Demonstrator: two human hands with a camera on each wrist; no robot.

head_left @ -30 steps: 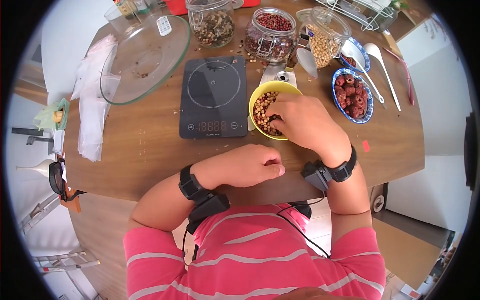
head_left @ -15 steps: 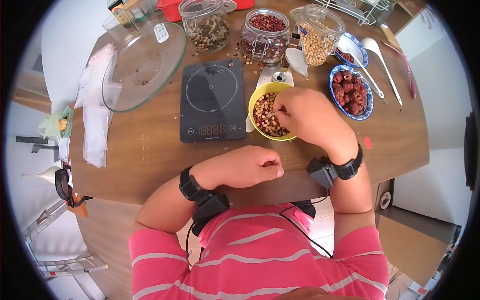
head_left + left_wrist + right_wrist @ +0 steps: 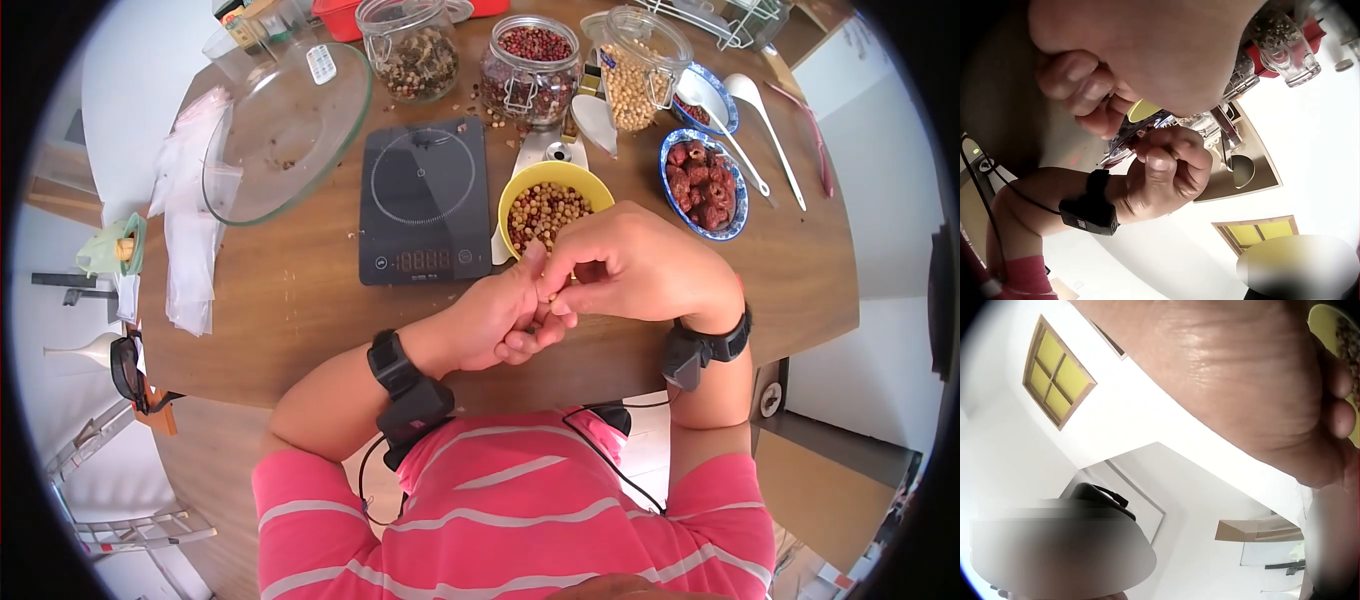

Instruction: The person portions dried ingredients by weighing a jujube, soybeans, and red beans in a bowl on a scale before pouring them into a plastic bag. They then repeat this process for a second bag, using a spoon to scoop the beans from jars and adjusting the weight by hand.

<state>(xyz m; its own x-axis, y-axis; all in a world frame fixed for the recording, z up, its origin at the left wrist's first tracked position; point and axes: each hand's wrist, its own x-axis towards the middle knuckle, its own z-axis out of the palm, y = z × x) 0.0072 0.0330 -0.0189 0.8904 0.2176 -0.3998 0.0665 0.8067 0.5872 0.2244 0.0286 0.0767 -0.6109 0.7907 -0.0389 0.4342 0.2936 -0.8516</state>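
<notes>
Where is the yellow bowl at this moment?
In the head view, the yellow bowl sits above and right of the picture's centre, between the black scale on its left and the blue-patterned bowl of dark red pieces.

Head view downward; wrist views close; yellow bowl point(image 3: 556, 174) shared
</notes>
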